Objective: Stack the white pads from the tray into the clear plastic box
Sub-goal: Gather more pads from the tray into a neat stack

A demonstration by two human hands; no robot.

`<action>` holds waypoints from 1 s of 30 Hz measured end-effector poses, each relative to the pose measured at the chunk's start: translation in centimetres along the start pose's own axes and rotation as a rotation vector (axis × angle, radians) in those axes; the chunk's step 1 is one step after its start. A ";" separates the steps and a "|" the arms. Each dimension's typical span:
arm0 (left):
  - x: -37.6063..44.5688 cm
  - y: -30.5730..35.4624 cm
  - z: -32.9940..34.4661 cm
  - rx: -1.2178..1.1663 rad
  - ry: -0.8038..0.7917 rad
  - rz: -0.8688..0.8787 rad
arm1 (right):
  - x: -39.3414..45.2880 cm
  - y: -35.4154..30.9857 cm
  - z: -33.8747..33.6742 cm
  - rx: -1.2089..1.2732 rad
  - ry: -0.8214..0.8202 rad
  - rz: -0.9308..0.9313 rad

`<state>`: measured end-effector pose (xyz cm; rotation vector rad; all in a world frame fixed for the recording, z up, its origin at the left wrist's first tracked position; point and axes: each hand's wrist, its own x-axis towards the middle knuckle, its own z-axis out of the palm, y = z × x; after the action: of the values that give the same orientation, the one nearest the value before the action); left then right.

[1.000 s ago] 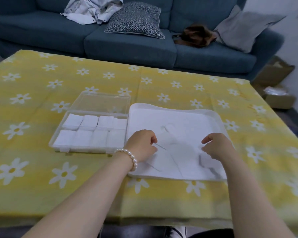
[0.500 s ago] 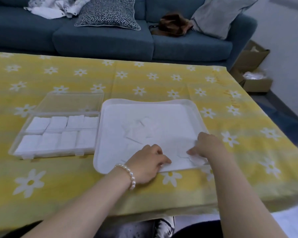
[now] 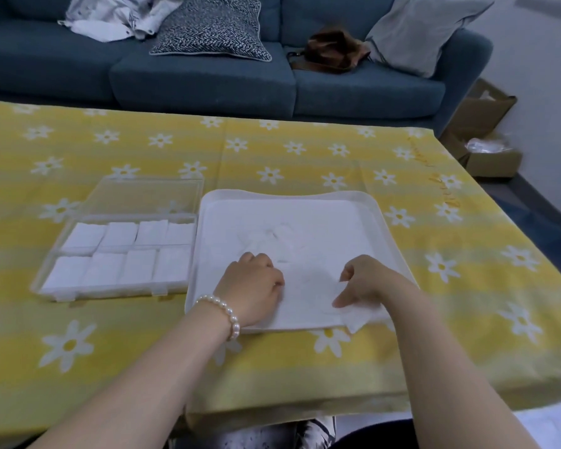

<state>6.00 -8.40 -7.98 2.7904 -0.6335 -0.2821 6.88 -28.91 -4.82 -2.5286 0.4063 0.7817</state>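
Your left hand (image 3: 255, 286) has slid back from the near rim onto the tray (image 3: 378, 222), its grip curled over the white pads (image 3: 305, 273), holding what you cannot tell. Your right hand (image 3: 366, 283) now pinches one pad (image 3: 358, 319) that hangs over the tray's near edge. The clear plastic box (image 3: 117, 254) sits just left of the tray, its compartments filled with pads. Open yellow surface (image 3: 467, 286) lies to the right; a sofa (image 3: 208, 76) stands beyond.

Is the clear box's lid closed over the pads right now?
No, the clear plastic box lies open, its lid flipped back flat on the tablecloth, and the stacked white pads in it are uncovered.
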 end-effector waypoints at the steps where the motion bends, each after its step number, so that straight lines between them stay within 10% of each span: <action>1: 0.0 -0.1 -0.2 -0.075 0.042 -0.031 | 0.1 -0.3 0.0 0.074 0.038 -0.034; 6: 0.1 0.1 -2.0 -1.011 0.279 -0.348 | -0.5 -3.1 0.2 0.931 0.265 -0.225; 10: -0.6 1.2 -2.7 -1.711 0.098 -0.347 | -1.6 -6.9 2.0 1.297 0.217 -0.291; 17: -1.3 -0.4 -3.7 -2.064 0.187 -0.375 | -2.6 -11.1 4.4 1.222 0.244 -0.332; 30: -2.9 -3.3 -4.5 -1.956 0.226 -0.327 | -2.7 -11.8 3.8 1.136 0.230 -0.392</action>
<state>5.84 -3.26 -4.34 0.9431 0.2235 -0.3330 7.72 -16.53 -2.01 -1.5230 0.2842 0.0276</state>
